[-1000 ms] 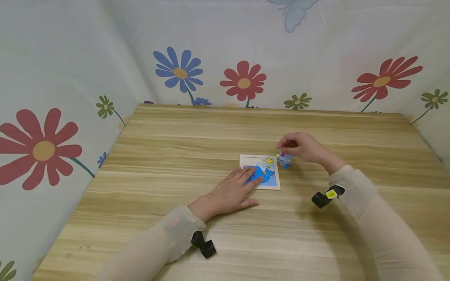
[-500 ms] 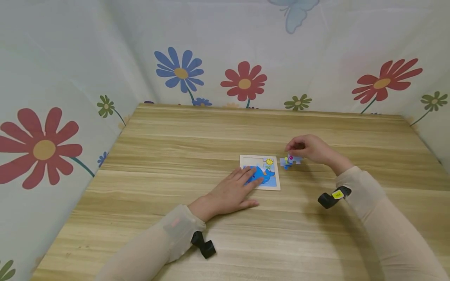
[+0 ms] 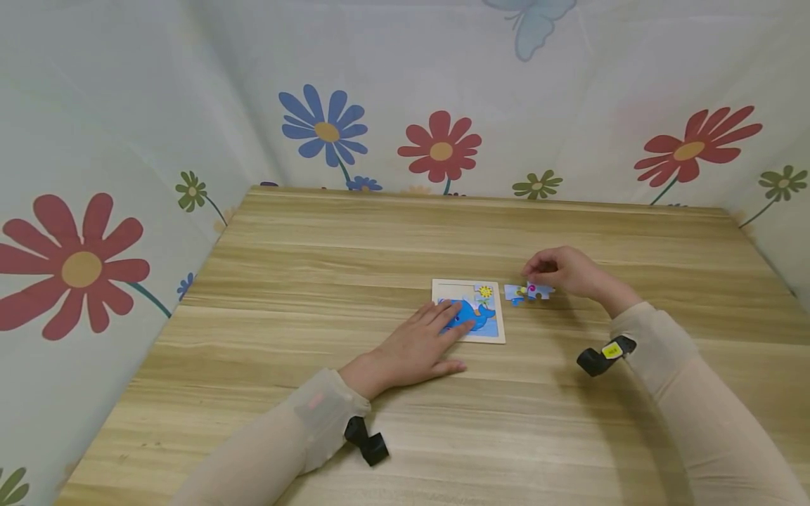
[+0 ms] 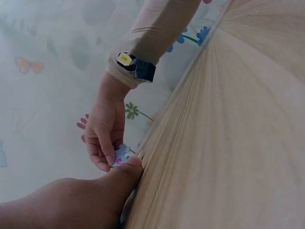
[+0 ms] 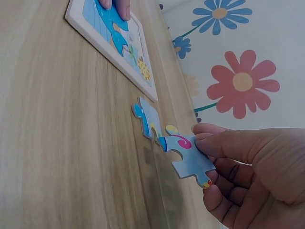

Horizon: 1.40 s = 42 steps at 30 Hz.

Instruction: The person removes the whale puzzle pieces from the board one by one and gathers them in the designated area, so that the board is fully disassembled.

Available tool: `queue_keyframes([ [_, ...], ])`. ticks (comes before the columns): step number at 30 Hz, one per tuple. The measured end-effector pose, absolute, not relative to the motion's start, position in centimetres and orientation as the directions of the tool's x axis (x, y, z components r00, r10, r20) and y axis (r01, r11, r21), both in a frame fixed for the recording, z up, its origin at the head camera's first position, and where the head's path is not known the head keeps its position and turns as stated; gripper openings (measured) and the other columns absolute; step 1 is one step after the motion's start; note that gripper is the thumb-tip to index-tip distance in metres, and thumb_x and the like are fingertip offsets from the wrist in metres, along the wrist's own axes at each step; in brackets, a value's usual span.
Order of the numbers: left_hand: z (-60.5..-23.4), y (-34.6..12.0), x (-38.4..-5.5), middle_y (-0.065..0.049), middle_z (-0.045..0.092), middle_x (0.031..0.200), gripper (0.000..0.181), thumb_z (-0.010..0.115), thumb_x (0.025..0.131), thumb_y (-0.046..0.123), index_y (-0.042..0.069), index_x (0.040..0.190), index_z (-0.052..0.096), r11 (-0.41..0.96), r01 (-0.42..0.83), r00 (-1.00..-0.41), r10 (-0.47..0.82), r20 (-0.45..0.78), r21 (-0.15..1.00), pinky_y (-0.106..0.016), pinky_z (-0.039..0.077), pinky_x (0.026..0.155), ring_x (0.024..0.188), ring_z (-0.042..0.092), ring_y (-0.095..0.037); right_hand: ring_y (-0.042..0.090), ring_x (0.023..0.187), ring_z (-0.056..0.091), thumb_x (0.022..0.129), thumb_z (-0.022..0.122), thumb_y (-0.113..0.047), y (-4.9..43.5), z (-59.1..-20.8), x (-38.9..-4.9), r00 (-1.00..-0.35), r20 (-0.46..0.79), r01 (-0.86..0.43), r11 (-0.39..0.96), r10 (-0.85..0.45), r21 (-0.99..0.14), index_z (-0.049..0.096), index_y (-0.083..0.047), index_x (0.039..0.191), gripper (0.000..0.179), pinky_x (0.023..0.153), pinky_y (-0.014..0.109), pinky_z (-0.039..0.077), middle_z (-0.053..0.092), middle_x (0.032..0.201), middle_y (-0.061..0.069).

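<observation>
My left hand (image 3: 414, 344) lies with its fingers spread over a whale puzzle in a pale wooden frame (image 3: 503, 330), covering its lower left part. The puzzle shows a blue whale and, at its upper right, a yellow sun; bare board shows at its upper left. Right of the frame, my right hand (image 3: 572, 273) pinches a light-blue puzzle piece (image 5: 187, 155) with a pink spiral between thumb and fingers, tilted above the table. A second puzzle piece (image 5: 148, 118), pale with a blue edge, lies on the table between the frame and the held piece.
The wood-grain table (image 3: 304, 281) reaches back to a white curtain (image 3: 405, 56) printed with flowers. A black wrist camera (image 3: 598, 360) sits on the right sleeve, another black camera (image 3: 367, 443) on the left.
My right hand has moved right, away from the frame, carrying the spiral puzzle piece. The piece lying on the table is now more uncovered. My left hand has stayed in place.
</observation>
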State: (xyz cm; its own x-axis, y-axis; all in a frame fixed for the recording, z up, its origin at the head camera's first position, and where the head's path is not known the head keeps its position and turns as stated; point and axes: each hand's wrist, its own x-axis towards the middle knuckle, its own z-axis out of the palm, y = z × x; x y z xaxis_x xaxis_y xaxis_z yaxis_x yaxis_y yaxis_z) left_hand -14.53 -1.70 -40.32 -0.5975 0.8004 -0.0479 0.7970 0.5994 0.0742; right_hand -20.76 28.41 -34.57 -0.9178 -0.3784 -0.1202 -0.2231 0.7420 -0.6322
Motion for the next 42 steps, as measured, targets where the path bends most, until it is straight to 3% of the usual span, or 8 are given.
queue_keyframes([
  [21, -40.9, -1.6, -14.4, -0.01, 0.021, 0.161, 0.069, 0.038, 0.097, 0.06, 0.022, 0.153, 0.027, 0.594, 0.801, -0.592, 0.805, -0.049, 0.077, -0.043, 0.016, 0.122, 0.149, 0.019, -0.027, 0.012, 0.077, 0.049, 0.092, 0.061, -0.006, 29.4, -36.7, -20.5, -0.93, -0.17, -0.143, 0.745, -0.327, -0.652, 0.066, 0.003, 0.103, 0.016, 0.064, 0.019, 0.042, 0.066, 0.095, 0.014],
  [30, -40.6, -1.3, -14.3, -0.01, 0.021, 0.161, 0.069, 0.039, 0.097, 0.059, 0.022, 0.153, 0.027, 0.593, 0.802, -0.591, 0.805, -0.051, 0.071, -0.043, 0.016, 0.122, 0.149, 0.019, -0.027, 0.012, 0.083, 0.055, 0.091, 0.063, -0.007, 29.4, -37.8, -20.3, -0.954, -0.083, -0.176, 0.76, -0.288, -0.625, 0.069, 0.001, 0.101, 0.014, 0.072, 0.016, 0.043, 0.069, 0.1, 0.016],
  [42, -40.4, -1.6, -14.7, -0.011, 0.02, 0.161, 0.07, 0.039, 0.096, 0.06, 0.022, 0.153, 0.026, 0.598, 0.799, -0.596, 0.801, -0.051, 0.064, -0.044, 0.016, 0.122, 0.149, 0.018, -0.029, 0.022, 0.09, 0.059, 0.092, 0.063, -0.011, 28.6, -38.0, -19.8, -0.972, 0.004, -0.19, 0.779, -0.234, -0.597, 0.069, -0.002, 0.101, 0.014, 0.082, 0.033, 0.046, 0.069, 0.102, 0.015],
])
